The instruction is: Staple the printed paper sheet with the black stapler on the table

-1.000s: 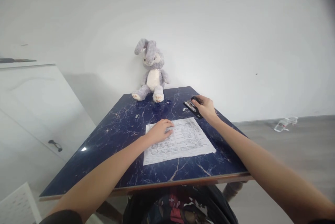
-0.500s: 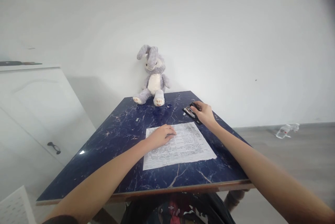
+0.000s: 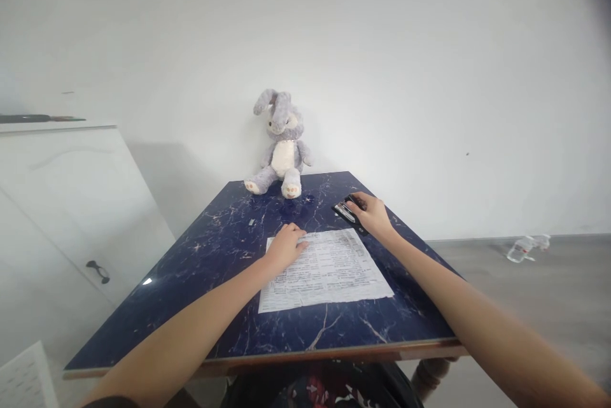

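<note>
A printed sheet of paper [image 3: 331, 274] lies on the dark blue marbled table [image 3: 191, 281]. My left hand [image 3: 285, 246] rests over its upper left part, fingers stretched toward the far edge and thumb apart. Beyond the sheet's upper right corner, my right hand [image 3: 375, 216] grips a black stapler [image 3: 345, 212] with a shiny metal strip along it. The stapler lies low over the tabletop, slanted, its near end by the paper's corner; the fingers hide its far side.
A grey plush rabbit [image 3: 284, 140] sits at the table's far edge against the wall. A small light piece [image 3: 251, 222] lies left of the paper. To the left stands a white cabinet [image 3: 71, 204]. A clear plastic bottle [image 3: 519, 249] is on the floor at right.
My left hand has slid up and left toward the sheet's far left corner, with its fingers more spread. My right hand stays on the stapler. The whole view has shifted slightly.
</note>
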